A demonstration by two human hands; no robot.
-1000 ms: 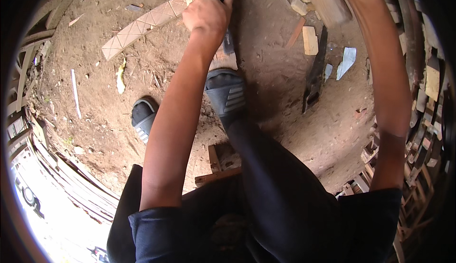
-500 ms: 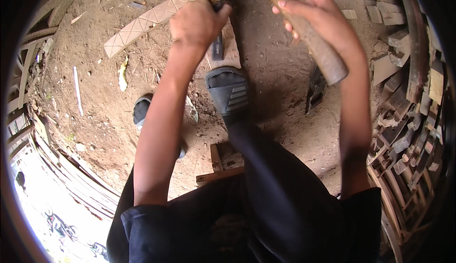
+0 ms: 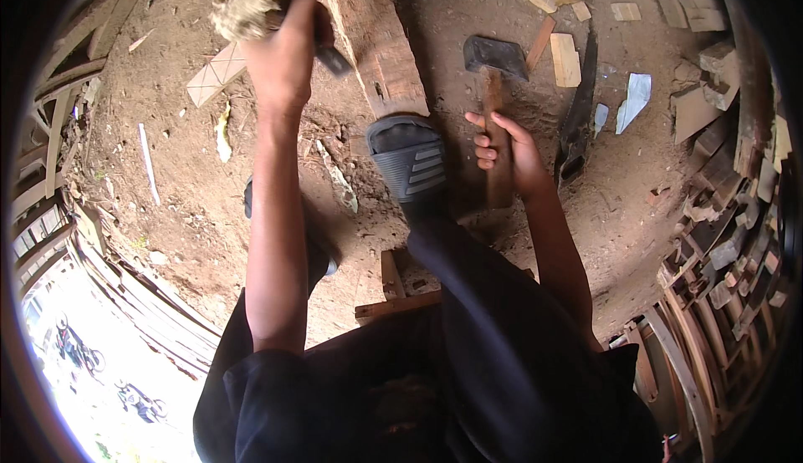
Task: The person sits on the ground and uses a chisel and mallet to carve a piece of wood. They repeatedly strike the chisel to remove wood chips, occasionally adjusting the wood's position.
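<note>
My left hand (image 3: 280,66) is closed on a dark, bar-like tool (image 3: 333,59), a pale shredded clump (image 3: 251,7) of what looks like wood fibre at its upper end. Just right of it lies a rough wooden beam (image 3: 376,40), with my right sandalled foot (image 3: 406,158) at its near end. Beside that foot, my right hand (image 3: 519,158) grips the wooden handle of a hammer (image 3: 493,57), whose black head points away from me. Part of a board with scored crossed lines (image 3: 209,82) shows behind my left hand.
A long dark object (image 3: 581,86), small wood blocks (image 3: 565,60) and a pale blue scrap (image 3: 633,103) lie on the dirt ground to the right. Wood piles (image 3: 723,237) line the right rim, slats (image 3: 63,128) the left. Bikes (image 3: 84,354) stand in bright light at lower left.
My left hand has lifted away from the beam's top and swung left with the tool and clump. My right hand has brought the hammer down from the upper right to beside my foot.
</note>
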